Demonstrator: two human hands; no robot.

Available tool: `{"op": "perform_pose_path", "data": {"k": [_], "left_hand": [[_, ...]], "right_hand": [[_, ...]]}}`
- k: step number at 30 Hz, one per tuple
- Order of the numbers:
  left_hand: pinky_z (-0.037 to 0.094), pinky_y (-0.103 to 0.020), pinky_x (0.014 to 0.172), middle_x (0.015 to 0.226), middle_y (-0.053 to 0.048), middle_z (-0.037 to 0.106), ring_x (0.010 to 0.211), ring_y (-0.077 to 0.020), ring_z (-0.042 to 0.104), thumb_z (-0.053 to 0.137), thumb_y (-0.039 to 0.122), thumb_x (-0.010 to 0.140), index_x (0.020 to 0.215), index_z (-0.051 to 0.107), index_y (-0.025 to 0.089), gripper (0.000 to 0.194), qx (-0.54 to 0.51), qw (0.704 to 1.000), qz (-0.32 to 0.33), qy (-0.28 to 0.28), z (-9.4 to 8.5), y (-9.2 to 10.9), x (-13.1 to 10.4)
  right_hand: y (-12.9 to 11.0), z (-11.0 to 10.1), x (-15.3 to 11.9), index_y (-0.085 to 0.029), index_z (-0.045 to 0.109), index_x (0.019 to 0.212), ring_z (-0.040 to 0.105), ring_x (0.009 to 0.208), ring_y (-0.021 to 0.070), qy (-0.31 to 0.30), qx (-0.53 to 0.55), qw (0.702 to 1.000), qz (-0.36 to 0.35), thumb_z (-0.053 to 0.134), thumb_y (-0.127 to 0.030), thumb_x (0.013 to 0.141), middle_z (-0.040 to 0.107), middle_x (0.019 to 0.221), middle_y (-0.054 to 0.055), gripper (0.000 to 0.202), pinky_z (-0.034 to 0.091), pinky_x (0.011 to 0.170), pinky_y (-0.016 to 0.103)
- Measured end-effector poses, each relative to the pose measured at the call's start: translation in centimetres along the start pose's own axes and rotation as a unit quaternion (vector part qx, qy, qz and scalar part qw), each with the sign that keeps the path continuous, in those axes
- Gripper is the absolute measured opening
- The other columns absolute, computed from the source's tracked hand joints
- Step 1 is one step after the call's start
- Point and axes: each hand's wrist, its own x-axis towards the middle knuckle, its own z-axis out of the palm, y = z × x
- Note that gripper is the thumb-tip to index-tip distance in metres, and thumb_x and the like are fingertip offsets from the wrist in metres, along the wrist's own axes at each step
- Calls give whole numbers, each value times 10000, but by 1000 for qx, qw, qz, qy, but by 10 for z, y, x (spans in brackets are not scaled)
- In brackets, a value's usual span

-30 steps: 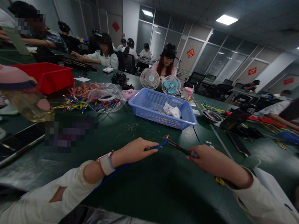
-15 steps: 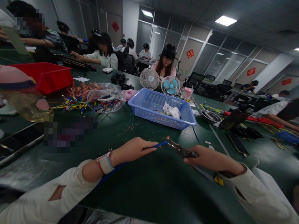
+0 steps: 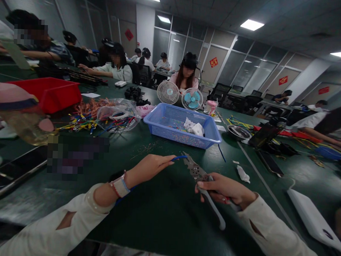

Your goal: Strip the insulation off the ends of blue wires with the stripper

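Pinched in my left hand (image 3: 148,168) is a blue wire (image 3: 179,157), whose short end sticks out to the right past the fingertips. The rest of the wire runs back under my left wrist. My right hand (image 3: 224,187) is wrapped round metal wire pliers (image 3: 196,170) with grey handles, spread apart. The jaws point up and left, close to the wire's end; whether they touch it I cannot tell. Thin copper strands (image 3: 149,147) lie on the green table (image 3: 161,217) beyond my left hand.
A blue basket (image 3: 181,137) with white crumpled pieces stands ahead. To the left are a bag of wires (image 3: 119,117), a red bin (image 3: 48,95) and a phone (image 3: 18,167). A white power bank (image 3: 313,215) lies right. A person (image 3: 187,74) sits behind two fans.
My right hand has turned the pliers, and their handles have spread and swung downward. The copper bit at the jaws is no longer seen. My left hand has shifted slightly left with the wire.
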Motion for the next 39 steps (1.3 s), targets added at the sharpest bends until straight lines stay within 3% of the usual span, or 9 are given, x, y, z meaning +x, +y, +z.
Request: {"op": "perform_pose_path", "data": {"k": [5,12,17,20,23,26,29,34,39], "left_hand": [[473,-329,905,1268,-66,630,1079,-218,632,447,364,980,1429,379,247,469,49,998,-19,-24,-14,3,-1],[420,-412,976,1227,-120,629,1106,-253,582,487,354,961,1314,524,178,396,159,987,-10,35,-31,3,-7],[441,-419,969,1219,-130,627,1102,-253,591,483,338,966,1395,415,164,468,173,984,-18,47,-22,4,-7],[476,-405,937,1176,-118,656,1064,-242,628,419,316,992,1346,470,177,383,158,987,-15,39,-11,-1,-5],[503,-362,918,1171,-108,668,1062,-225,642,355,280,1011,1233,556,165,320,119,992,-9,34,-3,-9,-5],[509,-342,898,1139,-93,678,1035,-213,653,339,273,1014,1176,566,169,298,94,994,-24,49,-2,-12,-5],[519,-315,804,1002,-72,694,912,-205,675,340,276,1013,1077,576,171,266,75,994,-61,45,-6,-11,-4],[500,-306,762,924,-53,674,845,-193,664,329,287,1012,991,571,177,267,53,994,-96,18,-12,-2,-1],[492,-302,767,948,-50,673,849,-186,651,322,286,1012,997,583,178,283,52,996,-66,-7,-7,2,3]], "right_hand": [[-2,0,7,-88,639,916,295,308,-13,23,87,996,5,650,-404,802,677,714,31,335,239,262,131],[-4,6,10,-106,626,913,295,329,-12,94,146,985,-28,636,-367,823,679,738,36,277,276,278,116],[-5,18,11,-111,626,899,288,325,-11,85,157,984,-23,627,-364,828,680,724,36,262,276,275,112],[-5,23,13,-106,629,911,294,316,-11,64,155,986,-19,628,-370,827,678,733,33,277,310,277,121],[-2,24,14,-103,620,964,451,359,24,35,155,987,-9,673,-376,788,682,790,45,329,443,341,165],[1,20,9,-109,598,1048,666,589,134,-2,159,987,5,730,-354,732,680,910,81,420,562,500,239],[4,12,-1,-114,585,1081,700,700,176,-2,148,989,-2,725,-354,740,667,962,99,440,580,571,265],[1,-1,-16,-111,575,1092,688,654,169,96,47,992,-65,690,-422,767,655,974,108,464,578,563,286],[-9,-1,-1,-124,552,1104,677,667,183,286,-62,938,-188,579,-482,836,655,867,76,448,582,633,342]]}}
